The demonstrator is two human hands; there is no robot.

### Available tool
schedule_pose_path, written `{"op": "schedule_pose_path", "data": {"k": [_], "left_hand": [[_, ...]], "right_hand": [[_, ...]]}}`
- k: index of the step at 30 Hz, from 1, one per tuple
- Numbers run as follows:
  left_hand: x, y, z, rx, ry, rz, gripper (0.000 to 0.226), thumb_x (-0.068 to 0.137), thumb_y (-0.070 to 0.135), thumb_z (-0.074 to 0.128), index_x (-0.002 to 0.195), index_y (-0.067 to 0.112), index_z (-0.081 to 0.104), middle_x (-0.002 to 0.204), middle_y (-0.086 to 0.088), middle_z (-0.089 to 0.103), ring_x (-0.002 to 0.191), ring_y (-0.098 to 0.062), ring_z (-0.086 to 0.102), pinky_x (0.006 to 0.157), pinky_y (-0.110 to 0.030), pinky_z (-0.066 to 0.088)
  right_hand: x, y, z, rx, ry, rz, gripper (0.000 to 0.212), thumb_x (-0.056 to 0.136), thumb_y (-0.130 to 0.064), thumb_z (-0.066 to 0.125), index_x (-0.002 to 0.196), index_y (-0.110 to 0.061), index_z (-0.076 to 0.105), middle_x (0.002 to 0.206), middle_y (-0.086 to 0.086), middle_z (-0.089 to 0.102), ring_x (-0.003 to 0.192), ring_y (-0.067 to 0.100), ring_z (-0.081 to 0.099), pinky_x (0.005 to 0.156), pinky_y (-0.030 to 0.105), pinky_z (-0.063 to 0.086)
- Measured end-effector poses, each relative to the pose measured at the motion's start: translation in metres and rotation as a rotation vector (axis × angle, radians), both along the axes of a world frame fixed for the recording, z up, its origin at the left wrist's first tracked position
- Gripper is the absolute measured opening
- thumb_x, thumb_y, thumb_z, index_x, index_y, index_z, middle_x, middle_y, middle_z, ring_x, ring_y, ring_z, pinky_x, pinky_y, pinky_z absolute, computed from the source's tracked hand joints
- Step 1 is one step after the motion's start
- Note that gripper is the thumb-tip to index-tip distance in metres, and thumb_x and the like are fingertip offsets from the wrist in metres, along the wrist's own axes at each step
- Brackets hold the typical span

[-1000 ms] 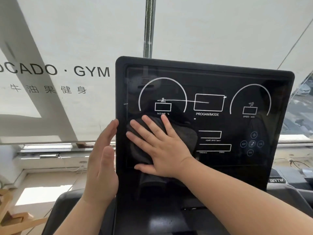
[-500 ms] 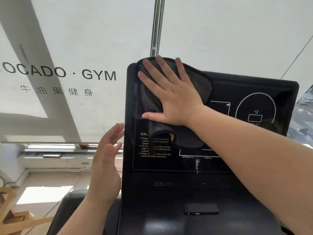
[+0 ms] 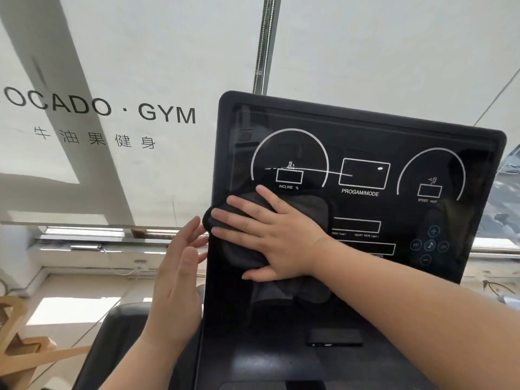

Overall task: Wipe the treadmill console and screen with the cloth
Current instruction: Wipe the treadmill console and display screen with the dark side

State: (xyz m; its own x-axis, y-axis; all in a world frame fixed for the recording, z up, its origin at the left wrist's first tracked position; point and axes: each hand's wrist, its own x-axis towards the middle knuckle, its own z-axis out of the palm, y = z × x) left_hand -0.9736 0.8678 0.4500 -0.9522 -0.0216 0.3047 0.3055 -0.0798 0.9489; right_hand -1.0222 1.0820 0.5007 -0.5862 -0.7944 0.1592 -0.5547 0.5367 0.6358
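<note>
The black treadmill console fills the middle and right of the head view, its glossy screen marked with white dials and the words INCLINE and PROGAM/MODE. A dark grey cloth lies flat on the screen's lower left, its edge bulging past the frame. My right hand presses on the cloth with fingers spread. My left hand is held upright with fingers apart beside the console's left edge, fingertips at the frame and holding nothing.
A white window blind printed with GYM lettering hangs behind the console. A small black flat object rests on the console's lower shelf. Wooden pieces sit at the lower left by the windowsill.
My right hand and the cloth slid down from the screen's top left corner to its lower left. My left hand stayed beside the left edge.
</note>
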Motion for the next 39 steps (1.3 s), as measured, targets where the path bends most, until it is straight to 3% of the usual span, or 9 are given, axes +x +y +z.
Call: {"op": "schedule_pose_path", "data": {"k": [4,8,14,22,24,26,30,33,39], "left_hand": [[0.006,-0.003,0.0,-0.029,-0.001,-0.017,0.071,0.086,0.084,0.036,0.139,0.04,0.05,0.136,0.012,0.062,0.127,-0.017,0.057,0.107,-0.055,0.045],[0.011,-0.005,-0.004,-0.135,0.006,-0.04,0.076,0.086,0.085,0.034,0.145,0.039,0.044,0.142,0.016,0.056,0.132,-0.018,0.053,0.108,-0.056,0.044],[0.018,-0.011,-0.013,-0.021,-0.045,-0.076,0.077,0.082,0.087,0.038,0.141,0.038,0.047,0.136,0.015,0.06,0.126,-0.009,0.056,0.105,-0.045,0.048],[0.038,-0.009,-0.04,-0.213,-0.091,0.037,0.073,0.091,0.08,0.03,0.146,0.033,0.045,0.14,0.02,0.055,0.131,-0.007,0.052,0.109,-0.049,0.045],[0.043,-0.002,-0.042,-0.294,-0.085,0.086,0.066,0.094,0.069,0.029,0.145,0.03,0.046,0.139,0.025,0.05,0.128,0.004,0.049,0.111,-0.037,0.042],[0.048,0.008,-0.041,-0.381,-0.033,0.12,0.053,0.096,0.057,0.031,0.143,0.034,0.043,0.133,0.033,0.047,0.128,0.003,0.046,0.11,-0.028,0.038],[0.059,0.023,-0.05,-0.576,0.012,0.227,0.062,0.097,0.052,0.034,0.15,0.02,0.038,0.15,0.014,0.036,0.145,-0.009,0.028,0.118,-0.018,0.012],[0.067,0.028,-0.054,-0.625,-0.061,0.202,0.075,0.094,0.057,0.033,0.154,0.012,0.034,0.161,-0.005,0.03,0.151,-0.019,0.02,0.119,-0.017,0.005],[0.073,0.025,-0.058,-0.662,-0.061,0.162,0.078,0.092,0.058,0.034,0.156,0.013,0.03,0.165,-0.003,0.024,0.152,-0.014,0.014,0.117,-0.009,0.0]], "right_hand": [[-0.03,0.013,0.069,-0.155,0.121,-0.13,0.098,0.087,-0.085,0.039,0.164,-0.029,0.016,0.173,0.004,0.011,0.159,0.03,0.007,0.127,0.058,0.001],[-0.044,0.003,0.102,-0.308,0.169,-0.325,0.103,0.084,-0.087,0.035,0.165,-0.029,0.01,0.173,0.007,0.003,0.159,0.033,0.001,0.126,0.061,0.001],[-0.003,-0.023,0.018,-0.347,0.115,-0.344,0.102,0.087,-0.084,0.037,0.165,-0.025,0.009,0.173,0.012,0.001,0.159,0.034,-0.002,0.125,0.062,-0.002],[0.065,-0.041,-0.094,-0.297,-0.048,-0.324,0.087,0.095,-0.067,0.047,0.164,-0.027,0.014,0.173,0.003,0.0,0.159,0.027,-0.007,0.126,0.054,-0.01],[0.073,-0.038,-0.103,-0.291,-0.062,-0.318,0.082,0.098,-0.06,0.047,0.164,-0.026,0.013,0.173,0.0,-0.001,0.159,0.025,-0.005,0.128,0.05,-0.008],[0.079,-0.029,-0.106,-0.289,-0.073,-0.302,0.079,0.101,-0.056,0.046,0.164,-0.025,0.012,0.172,-0.002,-0.001,0.159,0.022,-0.002,0.129,0.046,-0.005],[0.095,0.012,-0.106,-0.293,-0.066,-0.342,0.081,0.101,-0.057,0.048,0.165,-0.025,0.009,0.172,-0.003,0.001,0.159,0.021,0.001,0.129,0.045,0.0],[0.116,0.054,-0.109,-0.35,-0.074,-0.445,0.082,0.098,-0.055,0.055,0.164,-0.028,0.016,0.171,-0.003,0.005,0.158,0.024,0.009,0.128,0.048,0.008],[0.16,0.086,-0.115,-0.471,-0.166,-0.653,0.075,0.096,-0.045,0.062,0.16,-0.03,0.027,0.171,0.002,0.013,0.156,0.032,0.018,0.125,0.055,0.02]]}}
